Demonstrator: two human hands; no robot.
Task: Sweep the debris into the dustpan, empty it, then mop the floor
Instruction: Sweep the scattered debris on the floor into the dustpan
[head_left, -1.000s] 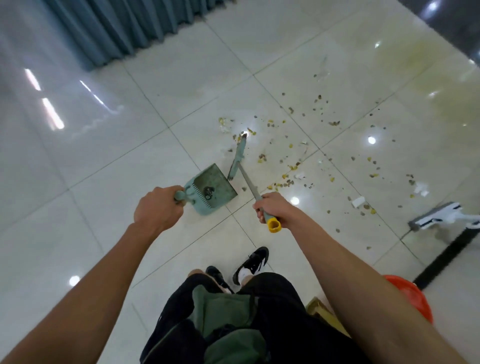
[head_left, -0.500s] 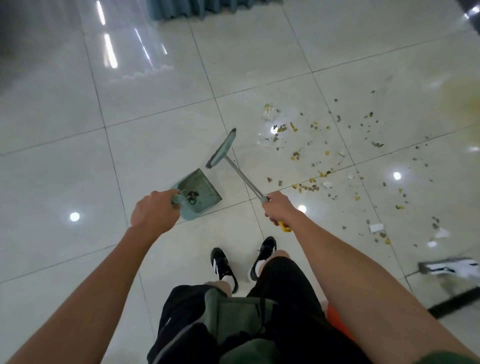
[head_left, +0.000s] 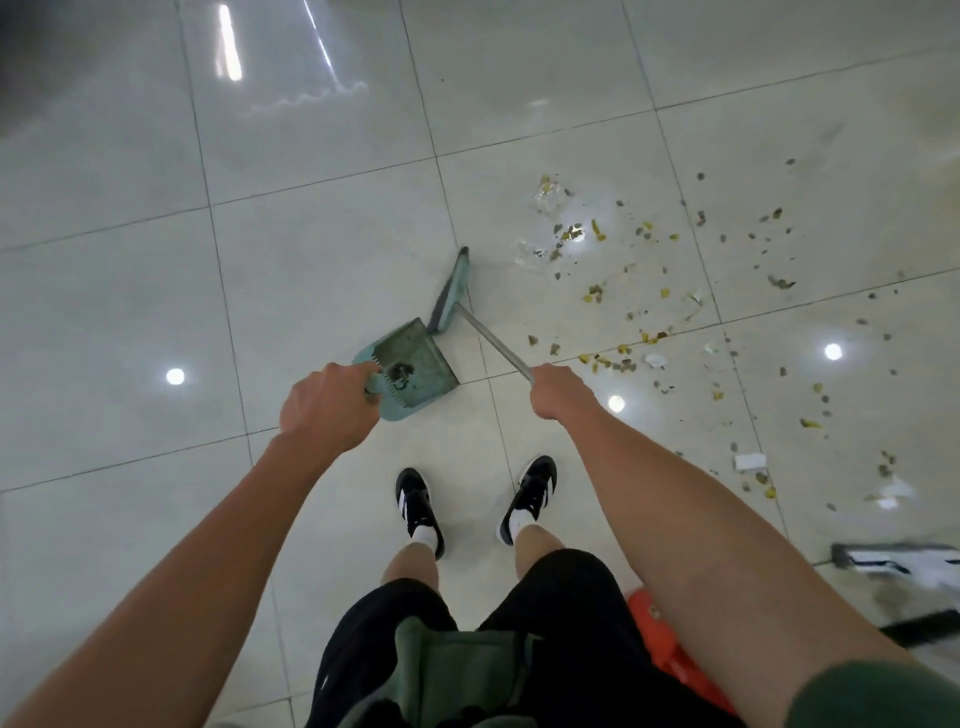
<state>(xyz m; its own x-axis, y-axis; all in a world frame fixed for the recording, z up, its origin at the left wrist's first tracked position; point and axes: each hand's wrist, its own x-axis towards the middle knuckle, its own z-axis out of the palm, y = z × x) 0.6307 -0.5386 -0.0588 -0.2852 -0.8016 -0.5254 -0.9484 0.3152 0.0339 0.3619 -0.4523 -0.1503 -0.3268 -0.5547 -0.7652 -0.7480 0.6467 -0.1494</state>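
Sweeping phase, early. My left hand (head_left: 332, 410) has its grip clamped on the handle of the teal plastic dustpan (head_left: 410, 364); right hand (head_left: 563, 397) is clamped round the metal shaft of the teal-headed short broom (head_left: 451, 293).

Change over the last second: broom head has swung left, off the scatter, and now sits just beside the pan's open lip, edge-on. View has also tipped down, so both black-and-white shoes (head_left: 418, 506) show. Reads as one stroke finishing at the pan, with little carried: only a small dark clump sits inside by the comb teeth.

Bulk of the yellow-brown crumb debris (head_left: 639, 306) remains spread across the tiles to the right, well apart from the pan, plus white paper scraps (head_left: 749, 461) and a crinkled clear wrapper bit. Many more strokes needed.

Surfaces: glossy pale tile floor (head_left: 156, 312), hard and slick, so crumbs should slide easily. Pan floor looks scuffed and dusty. Flat white mop head (head_left: 893, 561) lies at the right edge, blurred; orange plastic item (head_left: 670, 644) behind my leg, unidentified.
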